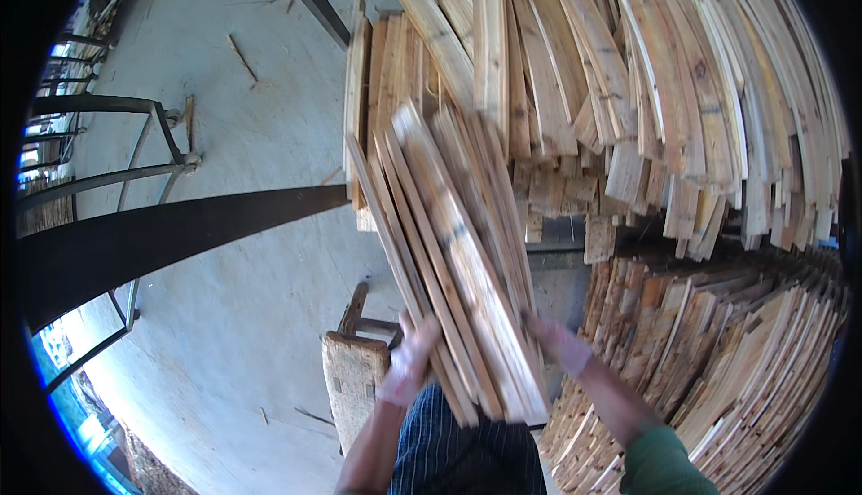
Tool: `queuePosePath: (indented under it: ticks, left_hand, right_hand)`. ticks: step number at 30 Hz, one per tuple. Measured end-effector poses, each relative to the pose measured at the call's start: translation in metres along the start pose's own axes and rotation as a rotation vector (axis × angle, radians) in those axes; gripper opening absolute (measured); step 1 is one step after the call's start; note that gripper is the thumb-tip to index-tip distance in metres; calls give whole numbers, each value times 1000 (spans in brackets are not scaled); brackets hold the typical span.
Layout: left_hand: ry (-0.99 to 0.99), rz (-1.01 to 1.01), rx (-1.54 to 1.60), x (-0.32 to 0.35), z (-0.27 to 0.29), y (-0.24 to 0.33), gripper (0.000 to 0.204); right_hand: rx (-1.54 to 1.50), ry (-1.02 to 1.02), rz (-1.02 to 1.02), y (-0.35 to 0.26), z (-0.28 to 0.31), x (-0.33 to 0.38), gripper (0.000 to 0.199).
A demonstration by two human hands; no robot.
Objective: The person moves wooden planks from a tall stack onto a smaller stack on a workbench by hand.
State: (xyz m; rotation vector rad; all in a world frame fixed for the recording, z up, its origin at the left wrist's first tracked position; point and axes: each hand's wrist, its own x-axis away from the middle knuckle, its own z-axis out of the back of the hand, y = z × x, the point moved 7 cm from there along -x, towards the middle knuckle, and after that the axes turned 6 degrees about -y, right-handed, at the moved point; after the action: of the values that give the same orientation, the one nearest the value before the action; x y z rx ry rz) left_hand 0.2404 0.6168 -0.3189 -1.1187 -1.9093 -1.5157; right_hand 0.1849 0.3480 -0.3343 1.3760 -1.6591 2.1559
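The person's sleeve (663,464) is green, clothing (429,446) dark and striped; left hand (413,356) and right hand (555,342) perhaps wear pale gloves (401,387).

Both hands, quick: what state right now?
Left hand: holding the plank bundle at its left side.
Right hand: holding the plank bundle at its right side.

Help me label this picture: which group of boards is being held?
The slanted central bundle, gripped between the left hand and right hand; the upper-right pile and lower-right stack have no hand on them.

Hands (414,353) apart, clasping; both forearms (620,401) angled inward.
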Motion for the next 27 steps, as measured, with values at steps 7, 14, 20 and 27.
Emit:
queuePosePath:
  ticks: [7,14,20,27]
  left_hand:
    - [111,134,466,13,6,-85,104]
    - [76,84,286,30,-17,-96,110]
    - [47,29,170,114,-36,-115,106]
    - [-250,-110,88,179,-165,-19,103]
  right_hand:
    - [-1040,17,-152,1,-36,-53,90]
    - [-1168,95,-67,40,-57,-41,84]
    - [-1141,232,-49,26,-86,62,80]
    - [-919,490,270,-46,-35,233,70]
